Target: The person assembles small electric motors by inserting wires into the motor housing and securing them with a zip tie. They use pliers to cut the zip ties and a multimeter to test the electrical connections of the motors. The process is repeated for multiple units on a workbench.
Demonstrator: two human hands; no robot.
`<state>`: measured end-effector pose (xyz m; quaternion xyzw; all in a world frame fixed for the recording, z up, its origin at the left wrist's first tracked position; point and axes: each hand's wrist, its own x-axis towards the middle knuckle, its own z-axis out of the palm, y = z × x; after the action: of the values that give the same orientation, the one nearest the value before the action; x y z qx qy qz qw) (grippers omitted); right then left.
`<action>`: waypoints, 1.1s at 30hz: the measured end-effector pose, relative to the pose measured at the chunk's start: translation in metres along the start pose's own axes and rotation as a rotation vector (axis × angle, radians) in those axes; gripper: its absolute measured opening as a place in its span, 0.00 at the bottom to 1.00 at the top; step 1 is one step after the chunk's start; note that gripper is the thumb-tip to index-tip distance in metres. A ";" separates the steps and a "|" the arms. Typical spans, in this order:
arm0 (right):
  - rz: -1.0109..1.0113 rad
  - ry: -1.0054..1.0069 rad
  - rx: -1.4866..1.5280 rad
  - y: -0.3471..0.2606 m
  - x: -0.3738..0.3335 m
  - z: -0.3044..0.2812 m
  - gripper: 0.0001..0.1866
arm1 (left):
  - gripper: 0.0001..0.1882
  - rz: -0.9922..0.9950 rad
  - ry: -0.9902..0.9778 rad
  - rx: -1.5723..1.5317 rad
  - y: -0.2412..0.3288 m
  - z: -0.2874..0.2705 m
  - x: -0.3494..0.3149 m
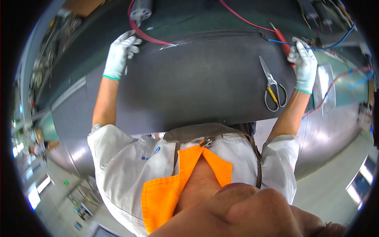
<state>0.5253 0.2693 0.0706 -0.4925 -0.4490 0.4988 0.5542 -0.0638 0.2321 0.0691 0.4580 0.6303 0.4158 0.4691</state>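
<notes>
While the right hand (305, 63) has its fingers closed round a red tool (280, 37), the left hand (119, 56) is half curled, and I cannot tell if it pinches anything. The red tool is by the far right corner of the counter (189, 87), its thin tip aimed past the far edge. A blue cord (336, 44) runs by the right fingers; I cannot tell if they hold it too. Close to the left fingertips is a red strap (149, 38), its end near the far edge. A thin red cord (244, 21) comes in from beyond that edge toward the tool's tip.

Nearer the right edge lie the scissors (271, 85), loops toward the near edge, with no hand on them. Past the far edge, to the left, is a wheel (141, 15).

My guess is that the work is partway: the tool is already in hand, but the strap's end looks loose and the scissors lie unused. No finished piece shows, so how much is left I cannot tell.
</notes>
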 end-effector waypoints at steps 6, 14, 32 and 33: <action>0.364 -0.657 -0.369 -0.007 -0.069 0.151 0.16 | 0.24 -0.056 -0.050 -0.480 -0.017 0.041 -0.089; 0.084 -0.742 -0.112 0.009 -0.103 0.206 0.11 | 0.21 -0.080 -0.392 -0.613 0.012 0.105 -0.073; 0.141 -0.319 0.306 0.019 -0.098 0.226 0.10 | 0.20 0.020 -0.239 -0.981 0.035 0.156 -0.066; 0.145 -0.307 0.296 0.019 -0.097 0.226 0.10 | 0.20 0.025 -0.233 -0.967 0.037 0.158 -0.067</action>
<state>0.2904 0.1950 0.0762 -0.3549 -0.4132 0.6671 0.5081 0.1056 0.1909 0.0843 0.2390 0.3033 0.6122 0.6900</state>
